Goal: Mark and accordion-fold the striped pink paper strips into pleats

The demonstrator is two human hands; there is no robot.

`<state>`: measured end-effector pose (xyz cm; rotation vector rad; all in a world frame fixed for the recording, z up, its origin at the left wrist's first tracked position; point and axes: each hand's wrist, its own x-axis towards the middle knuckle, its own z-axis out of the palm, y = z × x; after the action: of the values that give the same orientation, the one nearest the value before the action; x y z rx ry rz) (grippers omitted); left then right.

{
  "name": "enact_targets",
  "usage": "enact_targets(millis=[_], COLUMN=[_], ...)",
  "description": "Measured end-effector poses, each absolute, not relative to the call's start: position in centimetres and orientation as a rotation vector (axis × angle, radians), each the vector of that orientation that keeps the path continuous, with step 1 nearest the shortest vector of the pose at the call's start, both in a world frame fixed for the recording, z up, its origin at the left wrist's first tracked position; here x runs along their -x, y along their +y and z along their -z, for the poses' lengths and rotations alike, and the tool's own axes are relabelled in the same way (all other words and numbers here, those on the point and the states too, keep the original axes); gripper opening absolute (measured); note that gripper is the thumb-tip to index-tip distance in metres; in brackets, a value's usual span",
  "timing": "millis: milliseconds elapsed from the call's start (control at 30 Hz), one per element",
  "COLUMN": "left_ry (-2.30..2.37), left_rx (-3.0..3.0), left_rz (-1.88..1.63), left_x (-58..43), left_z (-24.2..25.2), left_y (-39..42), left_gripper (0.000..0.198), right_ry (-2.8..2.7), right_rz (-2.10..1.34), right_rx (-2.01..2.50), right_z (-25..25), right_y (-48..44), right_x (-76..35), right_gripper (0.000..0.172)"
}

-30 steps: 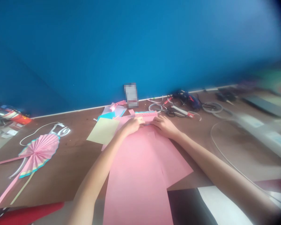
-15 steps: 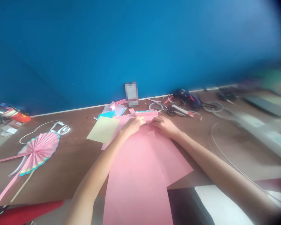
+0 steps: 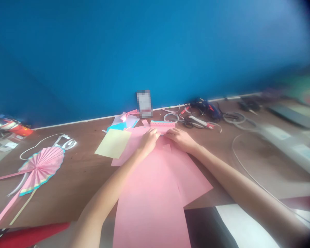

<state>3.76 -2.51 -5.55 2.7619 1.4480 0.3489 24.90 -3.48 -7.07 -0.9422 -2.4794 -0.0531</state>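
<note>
A long sheet of pink paper (image 3: 150, 193) runs from the near edge of the view up to both hands, over another pink sheet (image 3: 193, 182). My left hand (image 3: 151, 137) is closed, fingers bent onto the far end of the long sheet. Close on its right, my right hand (image 3: 179, 137) pinches the same end, which looks folded there. Just beyond the fingers lies a narrow pink piece (image 3: 162, 124) with dark dots and a blue edge. Beside my left hand rests a pale yellow sheet (image 3: 113, 143). The fingertips are small and partly hidden by the hands.
A pleated pink paper fan (image 3: 42, 167) with a blue and yellow rim lies at the left. Against the blue wall leans a blurred upright rectangle (image 3: 144, 103). Scissors-like tools and cables (image 3: 201, 120) crowd the back right. A white power strip (image 3: 286, 137) stretches along the right.
My left hand has shifted slightly, its knuckles now higher and more bent over the paper's end. The right hand stays nearly in place. The whole view has moved a little.
</note>
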Motion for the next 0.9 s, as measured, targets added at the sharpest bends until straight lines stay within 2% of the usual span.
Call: enact_targets(millis=[367,600,700,900], left_ry=[1.462,1.486,1.535,1.603], left_rx=[-2.703,-2.718,-2.743,-2.788], left_rz=[-0.409,-0.403,-0.370,-0.264], left_x=[-3.8,-4.0,-4.4,-5.4], left_z=[5.5,5.9,6.3,6.4], left_y=[-2.8,-3.0,-3.1,-3.5], left_gripper=[0.037,0.029,0.026,0.022], right_ry=[-2.527,-2.557,-2.542,-2.502], right_rz=[0.040,0.096,0.027,-0.128], right_rx=[0.959,0.957,0.874,0.859], right_z=[7.1,7.0,7.0,6.9], right_y=[-3.4,-3.4,-3.4,-3.4], right_x=[-24.8,-24.6,-24.4,-24.3], right_gripper=[0.031,0.035,0.034,0.043])
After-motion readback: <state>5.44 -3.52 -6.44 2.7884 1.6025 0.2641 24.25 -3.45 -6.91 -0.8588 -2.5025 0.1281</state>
